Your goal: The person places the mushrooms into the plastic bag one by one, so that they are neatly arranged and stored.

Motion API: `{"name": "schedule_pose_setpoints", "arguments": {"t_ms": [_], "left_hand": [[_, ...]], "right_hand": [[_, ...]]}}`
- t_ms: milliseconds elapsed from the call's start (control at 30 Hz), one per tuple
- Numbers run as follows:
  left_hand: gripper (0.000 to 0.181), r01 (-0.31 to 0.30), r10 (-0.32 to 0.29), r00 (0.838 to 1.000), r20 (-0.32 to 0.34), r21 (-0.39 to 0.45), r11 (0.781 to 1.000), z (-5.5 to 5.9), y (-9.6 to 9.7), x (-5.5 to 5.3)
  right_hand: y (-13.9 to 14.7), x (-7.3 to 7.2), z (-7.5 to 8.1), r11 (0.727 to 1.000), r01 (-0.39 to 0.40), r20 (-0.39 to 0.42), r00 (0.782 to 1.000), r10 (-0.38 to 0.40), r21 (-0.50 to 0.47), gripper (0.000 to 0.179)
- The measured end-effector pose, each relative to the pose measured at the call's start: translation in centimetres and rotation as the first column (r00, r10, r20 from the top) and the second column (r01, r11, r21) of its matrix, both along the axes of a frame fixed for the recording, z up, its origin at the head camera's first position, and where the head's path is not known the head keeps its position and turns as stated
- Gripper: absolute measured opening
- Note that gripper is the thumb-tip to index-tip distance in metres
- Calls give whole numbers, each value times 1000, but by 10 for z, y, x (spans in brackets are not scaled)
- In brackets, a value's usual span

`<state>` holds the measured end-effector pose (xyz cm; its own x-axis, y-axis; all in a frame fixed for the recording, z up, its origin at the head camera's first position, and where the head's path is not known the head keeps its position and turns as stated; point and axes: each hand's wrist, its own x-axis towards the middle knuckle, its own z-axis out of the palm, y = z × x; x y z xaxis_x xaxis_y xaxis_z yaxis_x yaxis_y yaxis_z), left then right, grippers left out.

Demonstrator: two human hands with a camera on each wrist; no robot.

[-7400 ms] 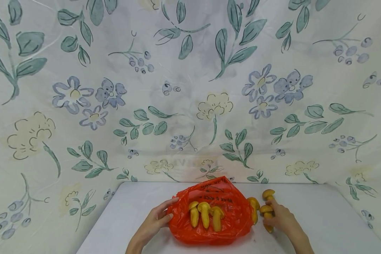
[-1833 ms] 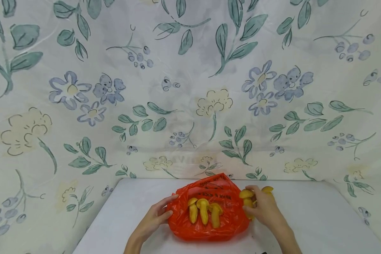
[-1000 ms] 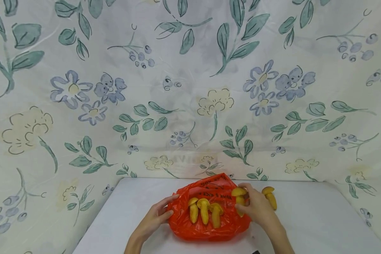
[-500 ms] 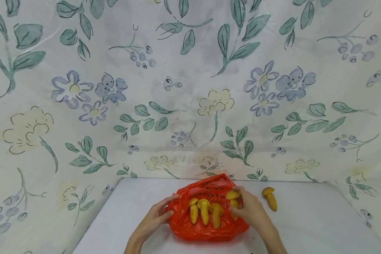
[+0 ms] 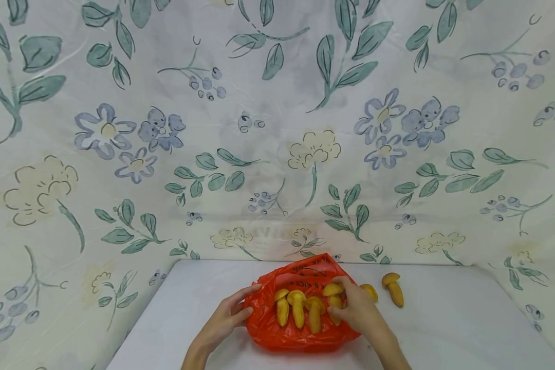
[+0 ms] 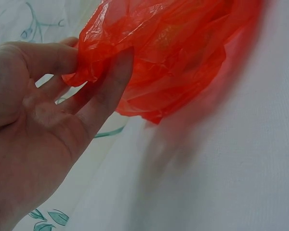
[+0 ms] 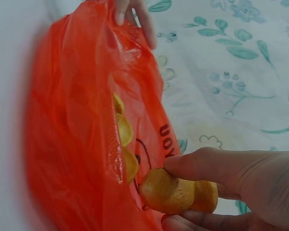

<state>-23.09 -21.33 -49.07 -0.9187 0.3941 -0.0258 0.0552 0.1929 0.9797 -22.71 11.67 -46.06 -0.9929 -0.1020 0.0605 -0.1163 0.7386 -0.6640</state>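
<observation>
In the head view my left hand (image 5: 226,318) grips the left edge of a red plastic bag (image 5: 282,341); the left wrist view shows its fingers and thumb about the bag's rim. Three yellow mushrooms (image 5: 298,308) lie side by side in the bag's mouth. My right hand (image 5: 358,311) pinches another yellow mushroom (image 5: 335,290) by its stem, at the right of those three. The right wrist view has this mushroom (image 7: 166,192) between thumb and fingers, beside the bag's printed inner side. Whether it touches the bag's bottom is hidden.
Behind my right hand a mushroom (image 5: 369,292) lies partly hidden on the white table (image 5: 444,318). Farther right lies one more mushroom (image 5: 394,290). A floral cloth (image 5: 277,205) hangs at the table's back edge.
From the right side of the table, my right hand has taken up a mushroom and brought it left into the bag's mouth. My left hand keeps its grip on the bag.
</observation>
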Motion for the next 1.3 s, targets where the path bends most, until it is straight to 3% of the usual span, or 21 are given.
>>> {"name": "schedule_pose_setpoints", "arguments": {"t_ms": [1300], "left_hand": [[54,-20,20,1000,2,-14,1000,0,2,0]], "right_hand": [[-8,-5,-21,1000,12,-7,1000,-11,20,63]]}}
